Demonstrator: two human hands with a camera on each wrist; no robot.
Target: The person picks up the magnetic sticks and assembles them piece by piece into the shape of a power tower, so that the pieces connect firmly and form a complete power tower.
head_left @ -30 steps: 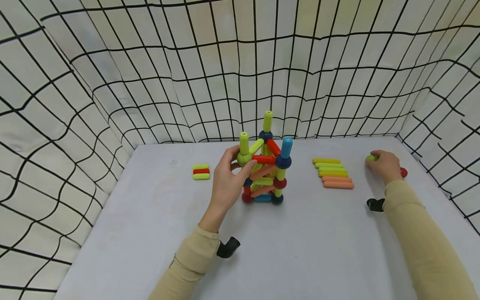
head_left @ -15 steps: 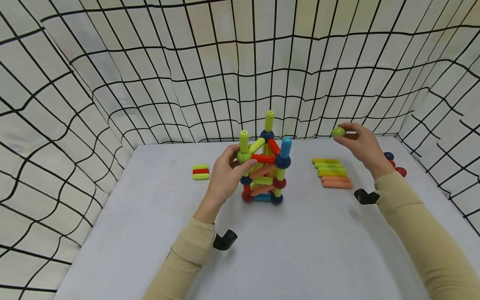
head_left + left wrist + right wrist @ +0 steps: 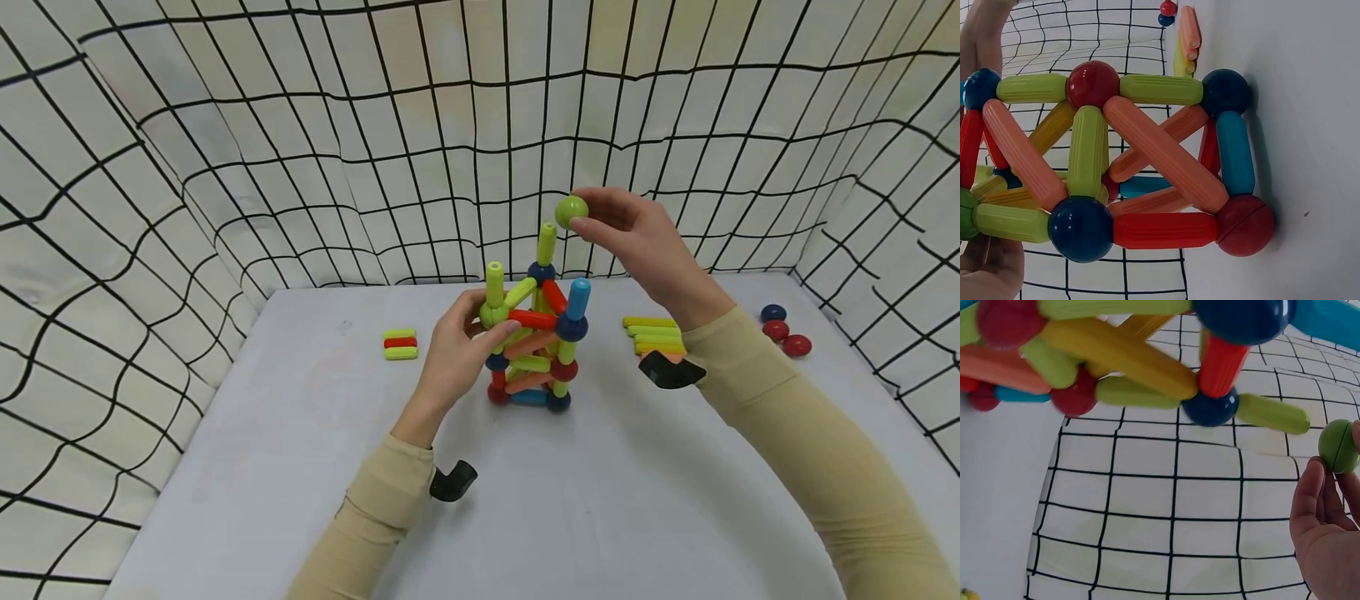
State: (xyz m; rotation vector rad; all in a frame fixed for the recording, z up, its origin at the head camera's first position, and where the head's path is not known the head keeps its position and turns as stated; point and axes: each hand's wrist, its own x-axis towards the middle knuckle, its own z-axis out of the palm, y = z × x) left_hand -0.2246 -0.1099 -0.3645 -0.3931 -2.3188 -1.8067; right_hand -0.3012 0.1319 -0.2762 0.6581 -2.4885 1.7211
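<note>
A tower of coloured rods and balls stands on the table, with upright rods at its top corners. My left hand grips its upper left corner, thumb and fingers around the green ball there. My right hand pinches a loose green ball just above and right of the rear upright green rod. In the right wrist view the held ball sits apart from that rod's end. The left wrist view shows the tower's side, with a blue ball and a red ball along one edge.
On the right lie a dark blue ball and two red balls. Several long rods, partly hidden by the right wrist's black camera mount, are nearer the middle. Short rods lie left. Black netting surrounds the table.
My right hand has picked up the green ball from the right side and carried it left and up to the tower's rear rod. My left hand keeps its grip; the tower has shifted slightly right.
</note>
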